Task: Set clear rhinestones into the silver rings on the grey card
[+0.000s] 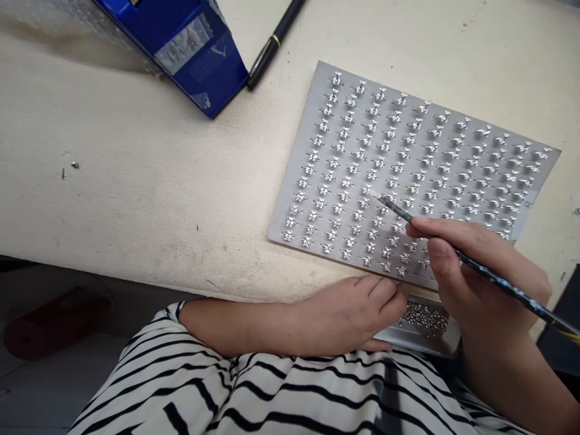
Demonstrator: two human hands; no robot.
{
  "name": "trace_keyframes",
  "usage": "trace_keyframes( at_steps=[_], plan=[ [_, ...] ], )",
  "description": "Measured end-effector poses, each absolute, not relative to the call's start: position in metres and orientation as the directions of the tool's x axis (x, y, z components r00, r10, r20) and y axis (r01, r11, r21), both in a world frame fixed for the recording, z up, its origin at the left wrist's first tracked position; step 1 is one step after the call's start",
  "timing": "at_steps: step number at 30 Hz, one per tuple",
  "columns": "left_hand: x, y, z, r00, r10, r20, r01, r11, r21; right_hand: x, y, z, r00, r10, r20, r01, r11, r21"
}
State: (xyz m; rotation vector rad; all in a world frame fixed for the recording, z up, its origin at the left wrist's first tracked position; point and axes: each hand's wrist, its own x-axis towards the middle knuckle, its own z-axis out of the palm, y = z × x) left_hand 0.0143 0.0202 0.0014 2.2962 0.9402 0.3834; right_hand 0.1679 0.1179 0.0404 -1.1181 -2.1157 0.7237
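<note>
My right hand [489, 272] is closed in a pinch around a thin, dark, blue-patterned brush-like stick [502, 281]. Its pale tip touches or hovers just over a grey board [283, 229]; I cannot tell which. Rows of small, shiny silver ring-like pieces [335, 163] stand in slots across this board. Below the board's near edge, my left hand [357, 308] has its fingers curled at the side of a shallow metal tray [435, 345]. Many tiny shiny beads or stones [423, 315] lie in the tray. My palm hides the tray's left end.
A blue tape dispenser [199, 66] stands at the back left, with clear plastic wrap [90, 42] beside it. A black pen [274, 48] lies against its corner. Specks dot the pale tabletop [136, 199]. A dark object [564, 326] is at the right edge.
</note>
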Motion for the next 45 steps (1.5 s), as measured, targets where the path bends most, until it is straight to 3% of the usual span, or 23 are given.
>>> trace_keyframes(
  at_steps=[39,45],
  plan=[
    [0.0136,0.0206,0.0019,0.698,0.715,0.043,0.539,-0.564,0.626,0.1672,0.1189,0.0377,-0.418,0.856,0.305,0.525,0.501,-0.688],
    [0.0148,0.0198,-0.0008,0.692,0.720,0.061,0.531,-0.564,0.633,0.1675,0.1241,0.0371,-0.499,0.826,0.264,0.522,0.529,-0.669]
  ],
)
